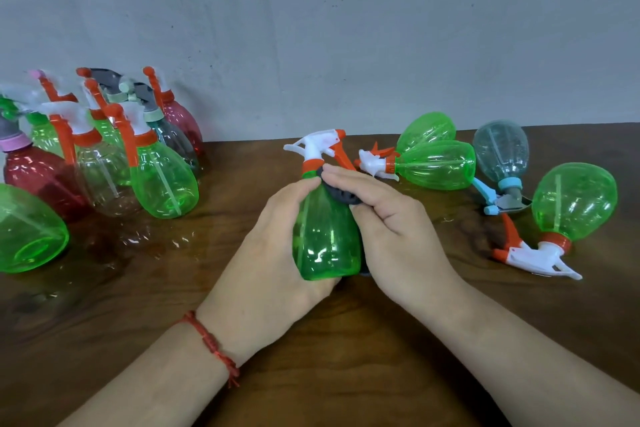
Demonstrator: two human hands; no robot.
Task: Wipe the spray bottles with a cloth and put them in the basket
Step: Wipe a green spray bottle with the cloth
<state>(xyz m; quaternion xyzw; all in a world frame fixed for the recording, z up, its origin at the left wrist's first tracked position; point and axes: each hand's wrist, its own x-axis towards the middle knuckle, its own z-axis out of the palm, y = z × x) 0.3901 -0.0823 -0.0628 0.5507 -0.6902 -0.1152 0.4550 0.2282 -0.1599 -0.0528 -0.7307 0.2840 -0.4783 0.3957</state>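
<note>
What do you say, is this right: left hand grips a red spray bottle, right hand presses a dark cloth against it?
Wrong colour: the head view shows the spray bottle in the left hand is green, not red. The right hand does press a dark cloth against it.

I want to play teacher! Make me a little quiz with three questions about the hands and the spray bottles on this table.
1. True or false: the bottles on the right all stand upright.
2. Which colour is the cloth that the right hand holds against the held bottle? A white, B dark grey, C yellow.
3. Fill in: the left hand grips a ____ bottle.

Key: 1 false, they lie on their sides. 2 B. 3 green.
</note>
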